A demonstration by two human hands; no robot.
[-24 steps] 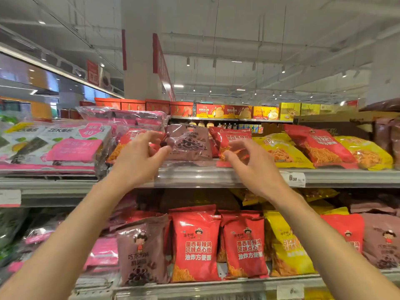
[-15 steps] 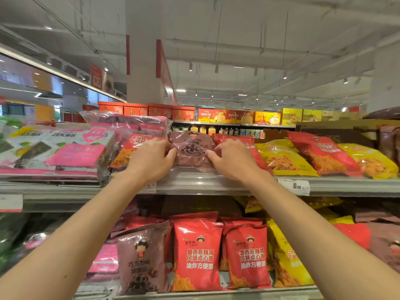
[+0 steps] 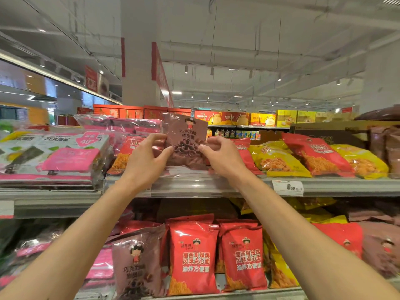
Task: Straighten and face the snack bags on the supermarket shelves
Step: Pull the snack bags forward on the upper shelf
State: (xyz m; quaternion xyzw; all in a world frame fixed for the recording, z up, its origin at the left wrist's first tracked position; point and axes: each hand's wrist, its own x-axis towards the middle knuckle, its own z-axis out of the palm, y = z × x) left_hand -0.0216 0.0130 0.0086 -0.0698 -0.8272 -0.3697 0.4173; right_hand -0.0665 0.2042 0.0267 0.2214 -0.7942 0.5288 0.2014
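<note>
Up at the top shelf, between two hands: a brown crinkly plastic snack bag (image 3: 185, 139) with a little cartoon girl and dark rings printed on it. Left hand (image 3: 144, 158) pinching the bag's left edge, thumb in front and fingers behind. Right hand (image 3: 220, 155) pinching the right edge the same way. Held from both sides, likely to keep the floppy bag upright and its picture facing the aisle. Bottom of the bag down near the front lip of the grey metal shelf (image 3: 194, 185); touching it or just above it, hard to tell.

Close on the left: a red noodle snack bag (image 3: 127, 152) lying back, partly hidden by the left hand. Further left, flat stacks of pink and white seaweed packs (image 3: 65, 154). Close on the right: another red bag (image 3: 243, 152), then a yellow shiny snack bag (image 3: 279, 159), all leaning back.

Not much room to either side, so straight down into the gap looks like the safest way. Open air above and in front, with plenty of room to lift and turn. Shelf lip right below the wrists, with a white price tag (image 3: 287, 187) off to the right. Lower shelf full of red standing bags (image 3: 192, 256), well apart from the hands.
</note>
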